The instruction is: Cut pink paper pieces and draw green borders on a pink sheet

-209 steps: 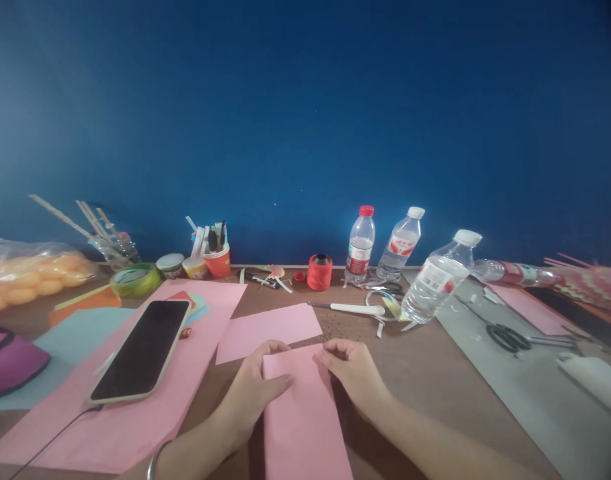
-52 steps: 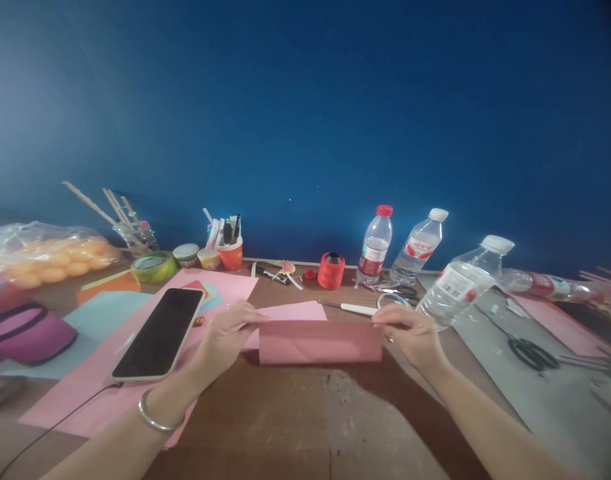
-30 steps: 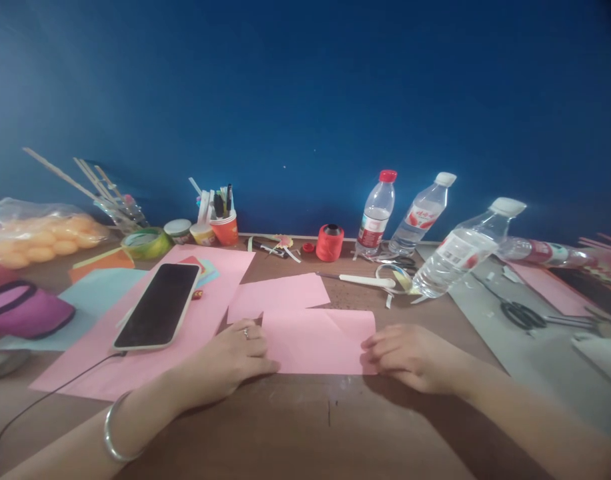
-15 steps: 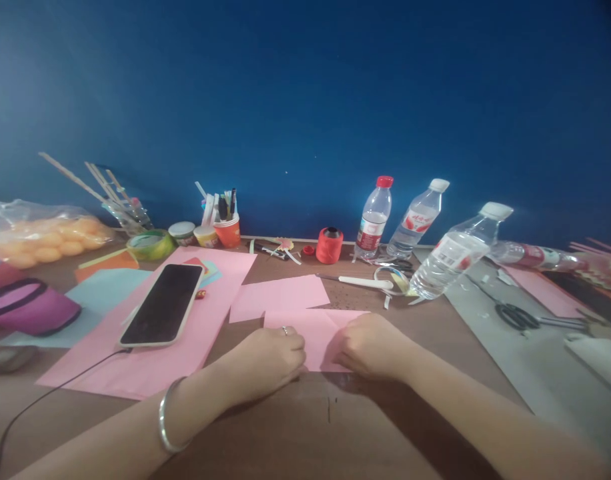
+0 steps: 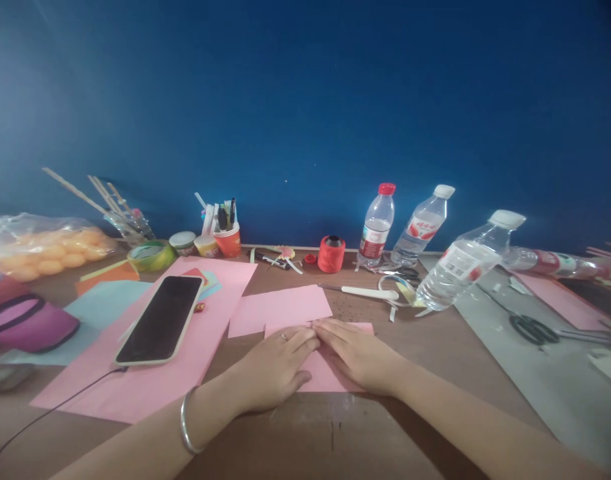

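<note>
Both open, my left hand (image 5: 273, 367) and right hand (image 5: 358, 353) pressed the folded pink paper (image 5: 323, 378) flat on the wooden table (image 5: 305, 433), fingertips meeting. One fold looked made, its crease half-smoothed.

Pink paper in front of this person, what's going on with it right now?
A person has both hands flat on a pink paper lying on the wooden table. The left hand and right hand press it down side by side, fingertips meeting near its far edge. A second pink sheet lies just beyond, and a phone rests on a larger pink sheet to the left.
</note>
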`<state>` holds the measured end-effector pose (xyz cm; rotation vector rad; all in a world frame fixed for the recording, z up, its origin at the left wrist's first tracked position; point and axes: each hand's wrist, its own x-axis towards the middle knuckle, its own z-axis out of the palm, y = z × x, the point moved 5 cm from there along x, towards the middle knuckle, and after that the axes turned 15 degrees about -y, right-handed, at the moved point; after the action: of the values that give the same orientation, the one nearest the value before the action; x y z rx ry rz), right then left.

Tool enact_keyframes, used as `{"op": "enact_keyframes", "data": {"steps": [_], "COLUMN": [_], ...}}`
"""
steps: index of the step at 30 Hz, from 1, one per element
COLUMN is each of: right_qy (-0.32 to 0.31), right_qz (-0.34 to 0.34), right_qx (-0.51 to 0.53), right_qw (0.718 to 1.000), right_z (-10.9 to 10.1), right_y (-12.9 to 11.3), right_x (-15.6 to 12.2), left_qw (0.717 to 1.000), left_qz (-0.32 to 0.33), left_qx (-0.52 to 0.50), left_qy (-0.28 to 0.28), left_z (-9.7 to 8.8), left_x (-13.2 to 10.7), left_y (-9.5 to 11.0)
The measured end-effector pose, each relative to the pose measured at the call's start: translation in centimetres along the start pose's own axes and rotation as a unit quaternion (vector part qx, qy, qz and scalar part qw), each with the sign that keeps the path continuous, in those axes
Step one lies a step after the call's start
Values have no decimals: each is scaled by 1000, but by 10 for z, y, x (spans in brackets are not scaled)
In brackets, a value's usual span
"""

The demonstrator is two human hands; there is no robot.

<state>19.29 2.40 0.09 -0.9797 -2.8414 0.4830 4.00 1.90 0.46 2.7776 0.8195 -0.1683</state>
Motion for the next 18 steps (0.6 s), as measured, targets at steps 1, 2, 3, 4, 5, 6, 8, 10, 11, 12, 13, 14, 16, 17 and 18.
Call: {"op": "enact_keyframes", "data": {"steps": [1,2,3,4,5,6,8,10,11,12,13,14,16,17,18], "right_qy": [-11,-18,-22,-23,-21,-18,-12,-8,-7,-7,-9,-11,-20,-24,-28], "right_qz": [7,11,14,15,15,16,17,13,11,10,12,15,24,28,31], "right_qx": [0,-2,-3,-1,2,7,14,15,16,17,19,22,26,27,27], "right_qw": [1000,1000,1000,1000,1000,1000,1000,1000,1000,1000,1000,1000,999,999,999], "right_z": [2,3,4,5,6,6,6,5,4,4,3,2,1,1,0], "right_y": [1,2,3,4,5,6,7,7,6,6,5,5,3,2,1], "right_x": [1,2,2,2,2,1,0,-1,-1,-1,-1,-1,1,1,2], "left_qw": [1000,1000,1000,999,999,998,998,997,996,993,989,985,976,972,970], "left_qz": [-3,-8,-14,-22,-29,-35,-46,-64,-84,-109,-137,-165,-207,-219,-227], "left_qx": [-3,-6,-10,-13,-16,-19,-19,-15,-10,0,14,29,57,66,70], "left_qy": [-2,-7,-15,-24,-32,-40,-45,-44,-42,-42,-44,-45,-48,-47,-45], "left_z": [1,3,4,6,7,8,7,3,0,-2,-4,-6,-8,-8,-8], "left_x": [0,0,0,0,-1,-1,-2,-4,-5,-6,-8,-10,-13,-15,-16], "left_y": [-2,-3,-5,-6,-7,-7,-7,-6,-6,-7,-8,-9,-11,-11,-11]}}
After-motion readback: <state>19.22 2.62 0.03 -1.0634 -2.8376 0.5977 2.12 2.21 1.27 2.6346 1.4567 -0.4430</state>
